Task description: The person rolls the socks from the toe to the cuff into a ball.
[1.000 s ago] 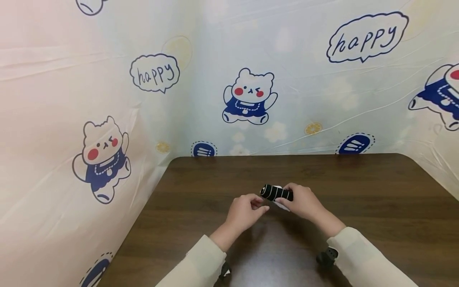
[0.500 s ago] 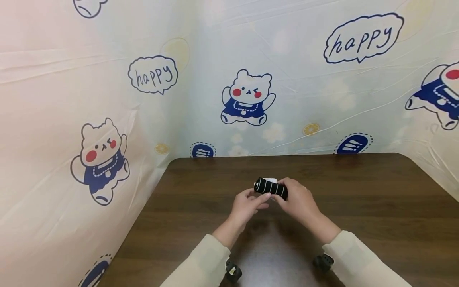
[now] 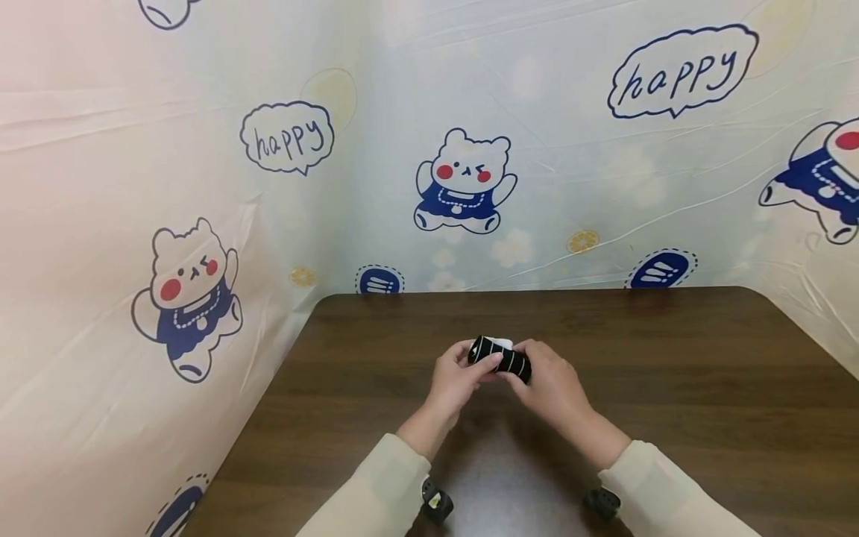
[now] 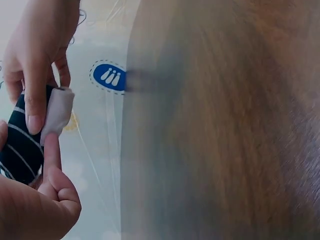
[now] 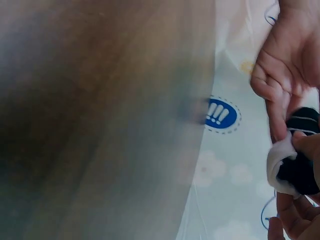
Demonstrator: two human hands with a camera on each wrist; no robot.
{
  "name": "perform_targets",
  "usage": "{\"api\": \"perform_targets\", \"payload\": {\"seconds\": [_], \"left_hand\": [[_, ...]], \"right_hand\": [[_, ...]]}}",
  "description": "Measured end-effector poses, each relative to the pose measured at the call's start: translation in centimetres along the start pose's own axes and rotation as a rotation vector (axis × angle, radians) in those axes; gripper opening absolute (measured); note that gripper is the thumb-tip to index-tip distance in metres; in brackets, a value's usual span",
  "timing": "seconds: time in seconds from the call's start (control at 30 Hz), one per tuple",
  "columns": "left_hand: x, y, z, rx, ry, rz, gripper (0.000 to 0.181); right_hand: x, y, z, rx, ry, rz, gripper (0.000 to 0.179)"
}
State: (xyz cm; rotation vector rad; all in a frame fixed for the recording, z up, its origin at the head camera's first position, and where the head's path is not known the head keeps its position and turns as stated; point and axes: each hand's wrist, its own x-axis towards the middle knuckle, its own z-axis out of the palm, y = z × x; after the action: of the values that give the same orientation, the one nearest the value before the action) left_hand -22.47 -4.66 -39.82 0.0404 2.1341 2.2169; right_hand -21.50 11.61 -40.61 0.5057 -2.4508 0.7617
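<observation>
A rolled-up black sock (image 3: 515, 364) with thin white stripes and a white part (image 3: 499, 343) is held above the table in the head view. My left hand (image 3: 451, 386) grips its left end, thumb on the near side. At the other end my right hand (image 3: 553, 382) holds it between thumb and fingers. In the left wrist view, fingers of both hands touch the striped roll (image 4: 20, 142), and a left fingertip meets the white fabric (image 4: 59, 109). The right wrist view shows a white fold (image 5: 277, 165) curling around dark fabric; part of the roll is cut off there.
Beneath the hands is a brown wooden table (image 3: 376, 335). Patterned cloth (image 3: 376, 186) with bears and "happy" bubbles rises behind and beside it. A small black device sits at each wrist, such as the left wrist device (image 3: 438, 503).
The left hand, earlier apart from the roll, has come onto its left end and now grips it. The right hand has carried the roll slightly left, toward the left hand.
</observation>
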Motion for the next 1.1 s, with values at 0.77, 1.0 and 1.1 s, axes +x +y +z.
{"api": "perform_targets", "payload": {"seconds": [0.77, 1.0, 1.1], "left_hand": [[1.2, 2.3, -2.4, 0.408, -0.216, 0.316, 0.025], [1.1, 2.3, -2.5, 0.510, -0.312, 0.358, 0.028], [1.2, 2.0, -2.5, 0.528, -0.317, 0.375, 0.029]], "right_hand": [[0.5, 0.9, -2.1, 0.315, -0.326, 0.063, 0.078], [-0.1, 1.1, -1.4, 0.353, -0.365, 0.084, 0.058], [-0.4, 1.0, -0.8, 0.331, -0.320, 0.068, 0.041]]}}
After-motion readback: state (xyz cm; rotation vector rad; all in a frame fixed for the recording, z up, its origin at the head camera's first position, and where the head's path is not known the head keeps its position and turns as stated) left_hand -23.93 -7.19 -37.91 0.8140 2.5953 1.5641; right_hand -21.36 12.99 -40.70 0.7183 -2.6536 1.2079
